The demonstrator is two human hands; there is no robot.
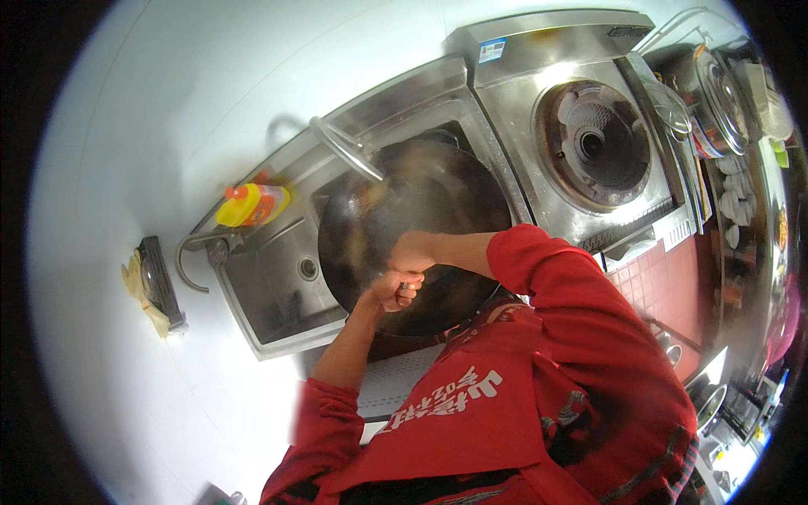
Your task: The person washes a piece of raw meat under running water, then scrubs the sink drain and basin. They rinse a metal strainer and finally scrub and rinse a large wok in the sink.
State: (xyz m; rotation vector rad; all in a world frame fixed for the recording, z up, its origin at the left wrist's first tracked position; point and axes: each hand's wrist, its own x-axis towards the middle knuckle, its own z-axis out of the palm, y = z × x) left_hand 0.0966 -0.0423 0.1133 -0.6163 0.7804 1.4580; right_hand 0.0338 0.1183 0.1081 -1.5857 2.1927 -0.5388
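Note:
A large dark wok [435, 196] lies before me, with haze over its middle. Both my hands are together above it, near its front side. My left hand [398, 293] is curled into a fist, and a small shiny thing [408, 286] shows between its fingers; what it belongs to is hidden. Just beyond and touching it, my right hand [413, 251] is bent with its back towards me, so its fingers and anything in them are out of sight. A metal faucet spout [347, 151] reaches over the wok's far side.
On the left is a steel sink basin [271, 284] with a curved faucet [183, 265] and a yellow detergent bottle [254, 204] behind it. Rubber gloves [142, 290] hang on the wall. A round burner [592, 145] is to the right, and a lidded pot [719, 101] beyond it.

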